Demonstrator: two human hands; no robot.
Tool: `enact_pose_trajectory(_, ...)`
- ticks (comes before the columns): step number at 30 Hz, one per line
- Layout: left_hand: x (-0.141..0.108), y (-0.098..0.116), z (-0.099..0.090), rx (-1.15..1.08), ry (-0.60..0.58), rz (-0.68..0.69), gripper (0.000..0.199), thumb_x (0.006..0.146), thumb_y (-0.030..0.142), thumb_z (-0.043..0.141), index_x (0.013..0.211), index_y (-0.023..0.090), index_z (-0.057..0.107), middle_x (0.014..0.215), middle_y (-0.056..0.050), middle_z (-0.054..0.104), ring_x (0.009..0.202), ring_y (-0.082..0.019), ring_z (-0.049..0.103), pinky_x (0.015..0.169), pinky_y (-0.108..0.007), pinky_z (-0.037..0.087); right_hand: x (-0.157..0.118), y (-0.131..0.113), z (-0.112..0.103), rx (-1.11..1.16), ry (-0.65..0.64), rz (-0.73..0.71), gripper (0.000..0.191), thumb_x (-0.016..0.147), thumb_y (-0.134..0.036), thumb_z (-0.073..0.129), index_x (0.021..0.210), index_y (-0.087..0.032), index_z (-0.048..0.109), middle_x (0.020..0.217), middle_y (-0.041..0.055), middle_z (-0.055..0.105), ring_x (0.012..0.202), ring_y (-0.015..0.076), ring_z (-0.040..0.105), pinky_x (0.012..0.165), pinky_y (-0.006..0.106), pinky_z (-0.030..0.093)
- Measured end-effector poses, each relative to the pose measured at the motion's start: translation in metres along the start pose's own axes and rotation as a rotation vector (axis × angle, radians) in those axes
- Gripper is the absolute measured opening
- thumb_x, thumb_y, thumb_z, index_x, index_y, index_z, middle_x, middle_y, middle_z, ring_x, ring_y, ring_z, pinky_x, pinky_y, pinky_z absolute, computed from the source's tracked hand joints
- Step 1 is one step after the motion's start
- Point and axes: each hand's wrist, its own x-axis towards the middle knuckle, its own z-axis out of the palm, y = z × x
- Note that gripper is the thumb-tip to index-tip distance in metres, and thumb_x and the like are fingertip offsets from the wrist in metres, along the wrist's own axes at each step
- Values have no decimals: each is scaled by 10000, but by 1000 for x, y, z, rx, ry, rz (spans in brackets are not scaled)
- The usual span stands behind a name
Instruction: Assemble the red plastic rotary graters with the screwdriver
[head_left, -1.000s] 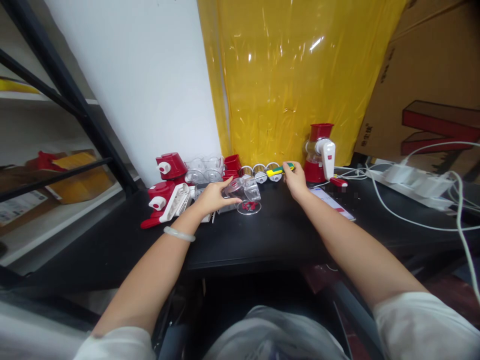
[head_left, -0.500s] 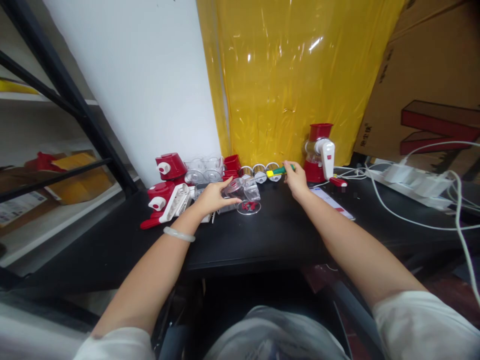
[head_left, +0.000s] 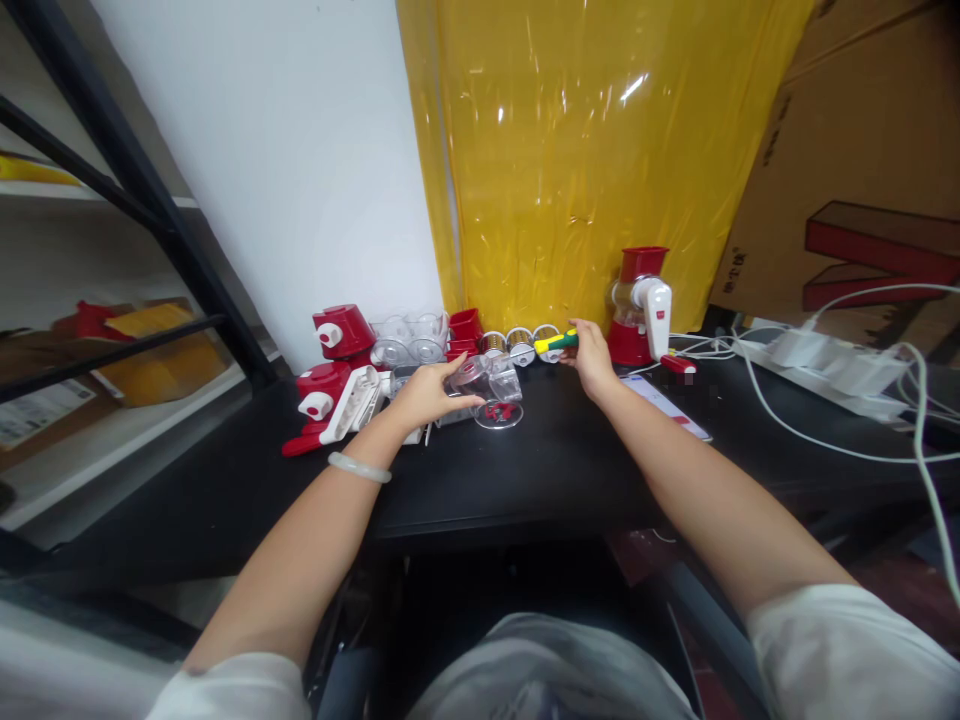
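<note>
The left hand (head_left: 429,392) grips a clear housing (head_left: 472,376); the right hand (head_left: 595,362) holds a screwdriver (head_left: 556,342) pointing left toward it; a grinder (head_left: 631,332) stands farther right.

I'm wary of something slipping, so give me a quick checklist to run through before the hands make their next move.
1. Left grip is on the clear plastic housing: ok, thumb and fingers spread around it.
2. Right grip is on the green-and-yellow screwdriver: ok, held by the handle.
3. Screwdriver points toward the housing: ok.
4. Tip is seated in a screw: cannot tell, too small to see.
5. Rotary grater is upright: ok, standing beyond the right hand.
6. Phone is well away from the right forearm: not ok, it lies right beside it.
</note>
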Motion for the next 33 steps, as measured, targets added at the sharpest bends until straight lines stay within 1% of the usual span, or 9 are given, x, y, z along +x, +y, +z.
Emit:
enact_pose_trajectory(3, 0, 1, 0, -4, -2, -4, 974, 744, 638, 809, 1547, 182, 499, 1389, -152, 682, 1241, -353, 665, 1042, -452, 521, 1, 1, -3, -76, -6, -46, 390, 914, -569, 504, 1054, -224, 620, 724, -25, 542, 541, 120, 523, 472, 242, 464)
enact_pose_trajectory(5, 0, 1, 0, -2, -7, -14, 971, 745, 643, 805, 1543, 179, 503, 1360, -148, 701, 1228, -352, 671, 1045, -459, 518, 3, 3, -5, -93, -14, -73, 405, 886, -595, 540, 1030, -225, 623, 730, -29, 536, 555, 111, 506, 463, 223, 444)
enact_pose_trajectory(8, 0, 2, 0, 4, -9, -20, 975, 743, 654, 801, 1541, 178, 507, 1345, -146, 710, 1206, -351, 682, 1036, -458, 522, 5, 5, -4, -68, -12, -72, 373, 861, -550, 566, 1038, -226, 624, 762, -34, 534, 554, 96, 483, 463, 211, 430)
enact_pose_trajectory(13, 0, 1, -1, -6, -10, -16, 950, 745, 635, 809, 1539, 205, 513, 1379, -136, 692, 1223, -348, 674, 1030, -444, 525, 6, 7, 0, 8, 21, -2, 372, 846, -422, 514, 1157, -235, 595, 820, -32, 524, 546, 93, 488, 509, 241, 468)
enact_pose_trajectory(17, 0, 1, -1, -4, -10, -15, 962, 746, 632, 808, 1543, 186, 505, 1367, -145, 698, 1194, -344, 687, 1020, -439, 529, 7, 9, 0, 26, 20, 10, 401, 835, -429, 487, 1186, -249, 559, 845, -32, 515, 562, 101, 507, 536, 259, 487)
enact_pose_trajectory(21, 0, 1, -1, -5, -9, -7, 979, 744, 650, 801, 1545, 173, 500, 1364, -154, 697, 1212, -350, 678, 1031, -446, 522, 4, 5, -2, 1, -14, -23, 376, 868, -540, 489, 1086, -249, 581, 796, -30, 509, 558, 109, 496, 517, 254, 473)
enact_pose_trajectory(25, 0, 2, -1, 4, -10, -8, 989, 741, 660, 800, 1549, 178, 496, 1395, -158, 677, 1227, -355, 671, 1032, -449, 520, 0, -2, -3, -91, 7, -60, 408, 893, -605, 486, 951, -217, 598, 768, -14, 528, 558, 112, 477, 459, 235, 422)
enact_pose_trajectory(29, 0, 3, -1, 4, -11, -18, 984, 740, 666, 797, 1546, 184, 501, 1374, -145, 693, 1205, -352, 680, 1019, -440, 527, 0, -4, -2, -64, 3, -33, 322, 860, -530, 578, 947, -220, 588, 737, -41, 522, 529, 93, 448, 444, 212, 382)
enact_pose_trajectory(33, 0, 3, -1, -4, -13, -17, 974, 741, 669, 793, 1539, 187, 510, 1348, -140, 710, 1165, -344, 696, 997, -438, 535, 2, -4, -1, 19, 2, 29, 230, 863, -401, 542, 1004, -226, 591, 732, -57, 510, 497, 83, 450, 487, 229, 436)
